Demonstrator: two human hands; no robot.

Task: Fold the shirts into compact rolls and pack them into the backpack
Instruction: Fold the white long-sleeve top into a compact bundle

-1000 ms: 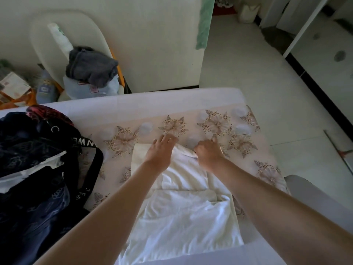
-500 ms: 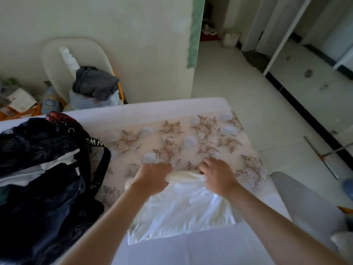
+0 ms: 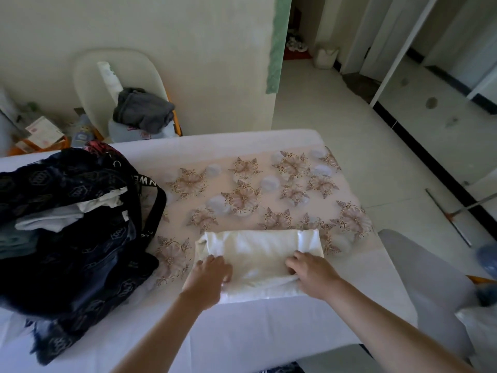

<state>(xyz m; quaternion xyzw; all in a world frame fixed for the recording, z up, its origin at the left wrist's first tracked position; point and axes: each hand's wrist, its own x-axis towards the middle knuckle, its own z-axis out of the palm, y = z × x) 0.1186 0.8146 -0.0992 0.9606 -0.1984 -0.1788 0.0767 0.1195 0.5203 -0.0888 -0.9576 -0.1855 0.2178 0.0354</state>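
1. The white shirt (image 3: 255, 254) lies as a thick roll set crosswise on the floral cloth (image 3: 242, 195), close to its near edge. It is to the right of the backpack (image 3: 80, 251) and apart from it.
2. The roll's left end is gripped by the left hand (image 3: 211, 275), fingers curled onto the fabric. The right end is gripped by the right hand (image 3: 313, 274), with a fold pinched under its fingers.
3. The rolling step is judged to be almost done, as only a narrow flat strip is left at the near side.
4. Next, the roll would need to be kept tight at both ends, lifted and carried left to the backpack's open mouth, where pale garments (image 3: 61, 214) are already lodged.
5. At the far left, a chair (image 3: 88, 76) bearing a grey garment is seen against the wall.
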